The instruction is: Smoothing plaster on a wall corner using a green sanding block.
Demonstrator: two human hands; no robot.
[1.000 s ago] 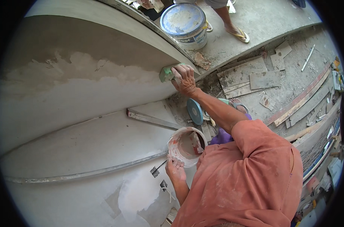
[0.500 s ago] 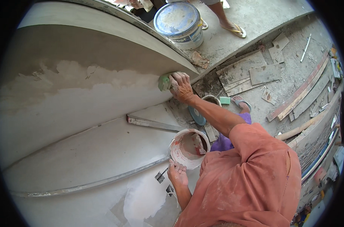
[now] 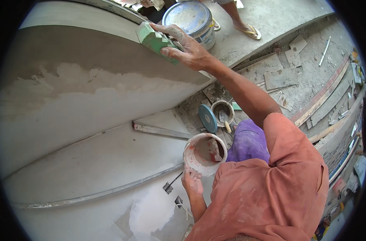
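My right hand (image 3: 187,49) is raised to the top edge of the curved wall (image 3: 110,52), its fingers closed around a chunky green sponge (image 3: 153,39) dusted with pale powder. The sponge rests at the wall's rim. Lower down, my left hand (image 3: 192,181) grips the rim of a white bucket (image 3: 191,156), which tilts toward my body. Reddish smears coat the bucket's inside, and a red and white flat tool (image 3: 214,150) leans in it. Pale damp-looking coating (image 3: 90,100) covers the wall's lower part, with darker grey above.
A large lidded bucket (image 3: 188,18) stands beyond the wall near another person's sandalled foot (image 3: 249,31). Near my knees are a small bucket (image 3: 222,108) with a trowel and a blue disc (image 3: 207,118). A metal bar (image 3: 163,131) lies on the ledge; broken boards (image 3: 281,79) litter the floor.
My right hand has moved up and left with the sponge, from the wall's lower right end to its top edge. The bucket and my left hand have shifted slightly right.
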